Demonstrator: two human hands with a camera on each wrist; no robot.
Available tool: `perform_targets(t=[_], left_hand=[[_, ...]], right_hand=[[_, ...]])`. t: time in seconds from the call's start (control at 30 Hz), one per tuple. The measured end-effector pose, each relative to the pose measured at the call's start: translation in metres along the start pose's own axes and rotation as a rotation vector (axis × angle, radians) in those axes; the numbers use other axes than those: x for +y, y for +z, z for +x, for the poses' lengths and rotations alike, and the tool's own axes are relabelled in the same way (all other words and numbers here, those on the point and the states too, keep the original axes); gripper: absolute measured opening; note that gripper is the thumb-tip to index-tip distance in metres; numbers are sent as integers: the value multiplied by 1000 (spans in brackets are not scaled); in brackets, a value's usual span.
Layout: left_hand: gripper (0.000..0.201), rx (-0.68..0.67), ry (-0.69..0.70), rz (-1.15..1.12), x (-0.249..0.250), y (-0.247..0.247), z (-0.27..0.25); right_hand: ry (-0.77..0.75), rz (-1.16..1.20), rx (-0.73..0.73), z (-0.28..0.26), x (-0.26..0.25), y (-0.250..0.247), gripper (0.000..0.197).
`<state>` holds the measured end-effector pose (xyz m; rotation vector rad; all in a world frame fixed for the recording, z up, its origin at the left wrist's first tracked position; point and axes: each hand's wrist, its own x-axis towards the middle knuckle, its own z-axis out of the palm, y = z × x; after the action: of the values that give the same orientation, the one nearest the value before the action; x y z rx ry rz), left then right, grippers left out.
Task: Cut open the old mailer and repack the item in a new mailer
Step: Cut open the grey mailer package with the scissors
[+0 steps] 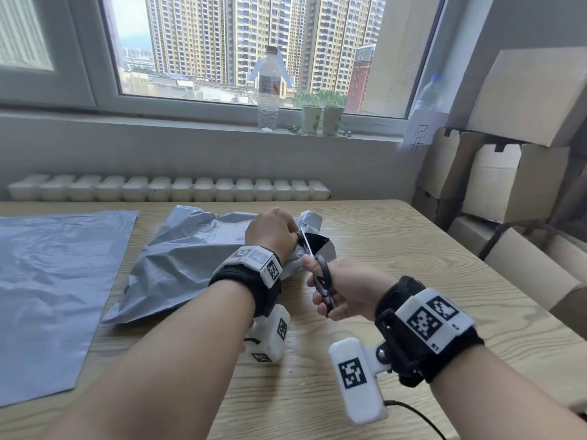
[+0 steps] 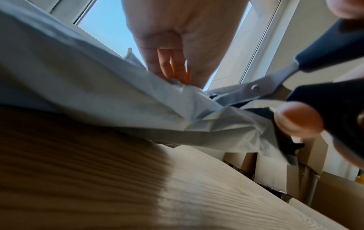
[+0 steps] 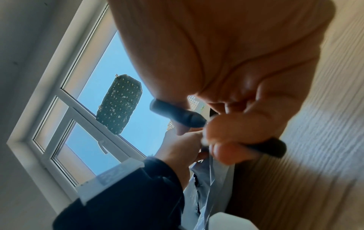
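On the table (image 1: 365,217), at its middle, lies the old mailer (image 1: 184,258), a crumpled grey plastic bag with a printed label on top. Its end at 3 o'clock is the end under work.

Left hand (image 1: 273,230): curled round the bunched end of the old mailer, pinching the plastic just beside the cut line; the left wrist view shows the fingertips (image 2: 173,70) bearing on the gathered film.

Right hand (image 1: 343,287): gripping the black-handled scissors (image 1: 320,277), thumb and fingers through the loops. The blades point toward 12 o'clock and are part open, with the plastic between them.

Progress: the cut is begun and not finished. A flap of the old mailer at 3 o'clock of the left hand stands raised, and its black lining shows (image 1: 314,241). The severed strip remains attached, as far as can be seen. The item is not visible; it is judged to be inside the bag, which still has bulk.

The new mailer (image 1: 54,281) lies flat and smooth at 9 o'clock of the old one, just beside it, untouched. Whether its mouth is open cannot be told.

Outstanding, by judgement: complete the cut across the end, set the scissors down, draw the item out, slide it into the new mailer and seal it. Roughly the first quarter of the task is in hand.

Risk noted: the blades work close to the left fingers.
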<state>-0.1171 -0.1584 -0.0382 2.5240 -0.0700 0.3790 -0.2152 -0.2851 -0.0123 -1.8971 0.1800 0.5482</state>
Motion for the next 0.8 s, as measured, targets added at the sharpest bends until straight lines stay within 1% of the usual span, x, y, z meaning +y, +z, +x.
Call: perform_targets(t=[0.1,0.33,0.47,0.53,0.7,0.8], left_hand=[[13,-2,-12,-23,1,-2,-2],[11,-12,8,-32,2,1,-11],[10,11,-7,-64,0,3,-11],[9,7,-16,-79,-2,4,-11],[10,9,-30,-94,-5,6,-10],[10,-3,-45,-121,-6,5,-10]], right_hand=[[-7,34,1,0,-2,3,42],[-41,131,61,3,-1,9,36],[-78,242,110,4,1,16,26],[-104,248,149,6,3,17,21],[-140,274,189,9,8,14,24],[-122,305,155,7,9,12,25]])
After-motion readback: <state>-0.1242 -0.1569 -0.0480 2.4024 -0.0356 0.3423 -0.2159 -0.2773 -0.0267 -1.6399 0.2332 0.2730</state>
